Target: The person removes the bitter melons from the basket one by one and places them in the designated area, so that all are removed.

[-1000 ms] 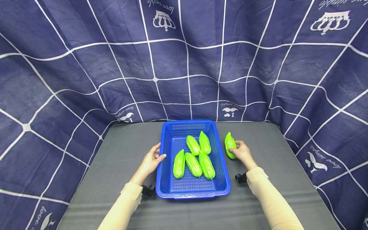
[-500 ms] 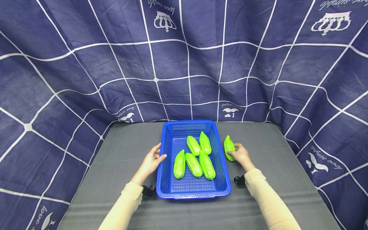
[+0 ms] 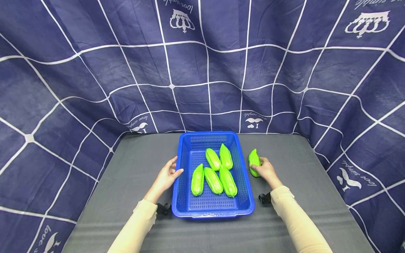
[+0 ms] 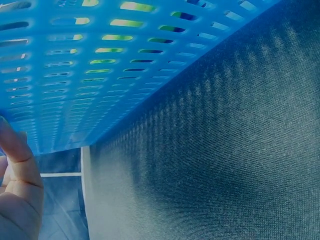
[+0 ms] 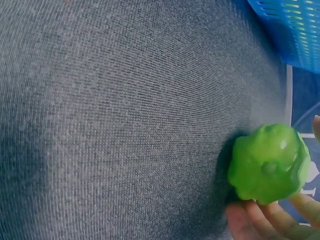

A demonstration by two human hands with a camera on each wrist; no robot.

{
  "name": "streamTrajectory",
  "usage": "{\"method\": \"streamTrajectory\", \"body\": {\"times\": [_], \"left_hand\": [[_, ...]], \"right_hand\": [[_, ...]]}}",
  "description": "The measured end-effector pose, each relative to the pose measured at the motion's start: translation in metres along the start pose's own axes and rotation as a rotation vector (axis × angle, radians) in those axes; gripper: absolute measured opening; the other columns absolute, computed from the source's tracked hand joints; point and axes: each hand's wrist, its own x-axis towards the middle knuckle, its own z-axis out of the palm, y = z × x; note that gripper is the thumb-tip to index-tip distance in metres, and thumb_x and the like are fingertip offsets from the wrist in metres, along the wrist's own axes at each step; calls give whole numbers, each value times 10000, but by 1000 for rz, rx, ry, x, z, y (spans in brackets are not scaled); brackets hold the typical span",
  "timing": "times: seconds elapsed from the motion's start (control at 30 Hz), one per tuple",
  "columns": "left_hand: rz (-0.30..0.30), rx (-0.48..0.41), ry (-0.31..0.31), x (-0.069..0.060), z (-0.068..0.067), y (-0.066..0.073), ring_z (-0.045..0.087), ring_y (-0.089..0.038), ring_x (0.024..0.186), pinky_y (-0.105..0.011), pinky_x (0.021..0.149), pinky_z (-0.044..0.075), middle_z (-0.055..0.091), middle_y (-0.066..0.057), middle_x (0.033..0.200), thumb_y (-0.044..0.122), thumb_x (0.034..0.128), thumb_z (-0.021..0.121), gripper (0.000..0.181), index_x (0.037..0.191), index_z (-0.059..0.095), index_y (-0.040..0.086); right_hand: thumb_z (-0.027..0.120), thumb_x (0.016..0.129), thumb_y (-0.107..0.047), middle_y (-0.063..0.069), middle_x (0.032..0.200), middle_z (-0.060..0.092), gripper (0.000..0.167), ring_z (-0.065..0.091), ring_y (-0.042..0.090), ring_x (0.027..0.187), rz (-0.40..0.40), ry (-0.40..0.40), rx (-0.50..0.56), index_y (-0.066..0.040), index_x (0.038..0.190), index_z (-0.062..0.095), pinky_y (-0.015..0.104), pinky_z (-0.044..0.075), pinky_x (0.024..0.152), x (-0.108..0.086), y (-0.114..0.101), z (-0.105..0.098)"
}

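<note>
Navy curtain (image 3: 223, 72) with white grid lines hung behind a grey table (image 3: 148, 151). On it stood a blue perforated basket (image 3: 213, 213). Five green ridged gourds (image 3: 197, 180) lay inside, two at the back, three nearer. Left hand (image 3: 165, 176) was at the basket's left rim, thumb apart from forefinger; could not tell whether they pinched the rim. Right hand (image 3: 267, 170), outside the basket's right side, held a lone gourd (image 3: 254, 160) between thumb and fingers: thumb across its basket-facing side, fingers along the opposite side, pointed end projecting past them toward the curtain.
</note>
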Motion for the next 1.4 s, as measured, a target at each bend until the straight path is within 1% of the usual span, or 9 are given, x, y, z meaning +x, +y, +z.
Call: {"method": "streamTrajectory", "body": {"times": [0.2,0.43,0.6,0.8,0.97,1.03,1.13,1.23,1.4], "left_hand": [[-5,11,-6,1,0,-1,619,-169,779,-277,684,522,579,-262,1209,89,935,661,639,1489,360,-17],[-26,-14,-13,2,0,-1,626,-189,798,-273,693,516,577,-266,1241,84,931,667,649,1496,360,-3],[-26,-11,-14,1,-1,-1,627,-194,802,-273,693,514,581,-263,1242,89,930,670,652,1496,359,-5],[-26,-7,-12,1,-1,-1,625,-196,794,-269,683,516,579,-265,1240,90,929,670,652,1495,360,-4],[-18,-10,-3,1,0,-1,629,-203,791,-263,678,506,586,-266,1224,81,925,673,649,1490,367,-9],[-10,-8,1,1,0,-1,631,-205,790,-262,681,503,589,-268,1218,78,923,675,647,1487,370,-15],[-6,-11,5,1,-1,-1,627,-200,781,-257,679,502,591,-269,1214,75,921,677,647,1485,372,-20],[-4,-21,6,0,-1,-1,619,-179,763,-246,668,498,591,-269,1213,70,920,676,647,1484,373,-20],[-3,-32,3,-1,0,0,608,-152,744,-228,653,492,587,-271,1215,67,919,675,647,1485,373,-20]], "right_hand": [[633,919,-229,387,1372,463,721,464,489,1268,18,-24,8,144,1441,304,543,383,1051,0,0,-3],[622,934,-244,394,1422,391,741,395,514,1320,49,-33,-5,131,1467,269,573,352,1077,1,1,-6],[631,918,-253,393,1421,391,752,393,518,1317,35,-13,-19,124,1465,279,575,346,1079,2,-3,-12],[614,934,-269,363,1474,343,749,347,513,1354,16,-2,-4,93,1488,263,581,317,1102,1,-16,-23],[609,948,-255,342,1487,347,716,364,492,1360,-51,42,27,82,1488,283,569,324,1106,-2,-37,-28],[622,944,-257,327,1482,369,707,390,482,1348,-87,69,47,78,1480,308,556,336,1103,-4,-50,-28],[641,936,-270,282,1492,384,698,404,451,1354,-130,84,95,52,1475,337,531,342,1112,-8,-71,-27],[647,930,-274,247,1506,385,686,405,423,1364,-174,78,123,23,1475,354,516,347,1114,-14,-92,-24],[665,920,-272,218,1510,389,670,423,402,1363,-225,52,147,-17,1470,380,509,377,1094,-22,-119,-16]]}}
